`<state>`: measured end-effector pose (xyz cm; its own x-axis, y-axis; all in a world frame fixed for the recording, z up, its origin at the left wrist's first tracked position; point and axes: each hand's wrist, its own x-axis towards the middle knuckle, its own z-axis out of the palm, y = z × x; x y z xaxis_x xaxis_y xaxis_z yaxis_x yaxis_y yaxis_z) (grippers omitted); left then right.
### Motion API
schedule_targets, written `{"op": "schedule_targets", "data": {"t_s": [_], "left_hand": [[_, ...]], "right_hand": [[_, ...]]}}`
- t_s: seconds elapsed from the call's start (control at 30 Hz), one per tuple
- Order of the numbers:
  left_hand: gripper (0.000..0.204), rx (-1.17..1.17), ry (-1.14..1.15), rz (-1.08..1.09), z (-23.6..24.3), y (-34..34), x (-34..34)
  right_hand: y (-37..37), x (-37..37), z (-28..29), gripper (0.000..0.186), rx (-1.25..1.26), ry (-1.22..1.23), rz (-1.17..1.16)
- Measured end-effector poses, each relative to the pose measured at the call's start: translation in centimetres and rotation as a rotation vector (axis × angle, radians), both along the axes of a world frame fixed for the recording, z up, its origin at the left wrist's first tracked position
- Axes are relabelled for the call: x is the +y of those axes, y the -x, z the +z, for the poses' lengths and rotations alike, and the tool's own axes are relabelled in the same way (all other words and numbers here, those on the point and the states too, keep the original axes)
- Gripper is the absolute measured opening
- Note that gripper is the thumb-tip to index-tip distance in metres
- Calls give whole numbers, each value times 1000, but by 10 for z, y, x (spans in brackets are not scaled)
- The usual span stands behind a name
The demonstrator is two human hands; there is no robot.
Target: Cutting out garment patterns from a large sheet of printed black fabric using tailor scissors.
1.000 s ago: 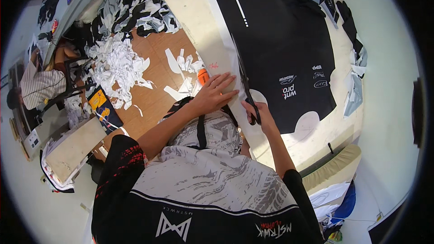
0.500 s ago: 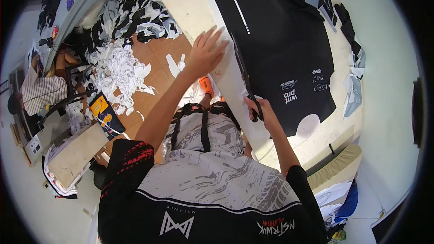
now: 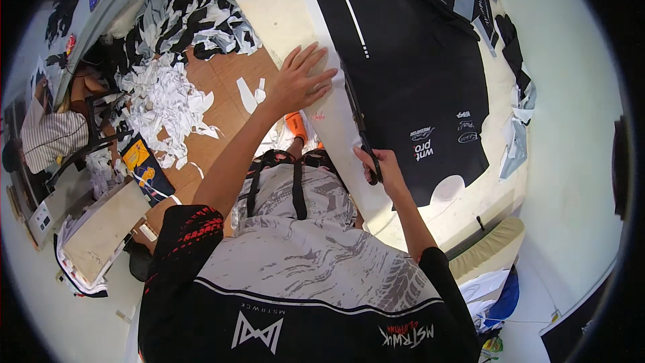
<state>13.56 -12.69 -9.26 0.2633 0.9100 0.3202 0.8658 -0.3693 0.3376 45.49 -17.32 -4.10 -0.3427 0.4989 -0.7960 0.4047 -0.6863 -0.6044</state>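
A large black fabric panel (image 3: 416, 74) with a white margin (image 3: 322, 33) along its left side lies on the cream tabletop (image 3: 265, 10). Long black-handled scissors (image 3: 358, 111) are in my right hand (image 3: 384, 169), fingers closed round the handles. Their blades point away from me along the line where black meets white. My left hand (image 3: 302, 79) rests flat on the white margin, fingers spread, just left of the blade tips. A white curved notch (image 3: 449, 188) shows at the panel's near edge. How far apart the blades are is hard to tell.
Heaps of white scraps (image 3: 161, 101) and black-and-grey scraps (image 3: 201, 10) cover the floor at left. Another person (image 3: 57, 134) sits at far left. Grey and black cloth pieces (image 3: 514, 141) hang over the table's right edge. A beige padded board (image 3: 487, 249) stands near right.
The whole view has shifted slightly, so table and fabric appear a little further left. My left hand's fingers look more spread. The right hand keeps its grip on the scissors.
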Motion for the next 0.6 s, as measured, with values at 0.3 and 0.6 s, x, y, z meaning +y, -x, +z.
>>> {"op": "schedule_targets", "data": {"t_s": [0.3, 0.6], "left_hand": [[40, -58, 3, 0, 5, -14, -17], [41, -77, -5, -6, 14, -23, -35]], "right_hand": [[6, 10, 9, 49, -47, -8, 55], [12, 17, 19, 50, 47, 7, -13]]}}
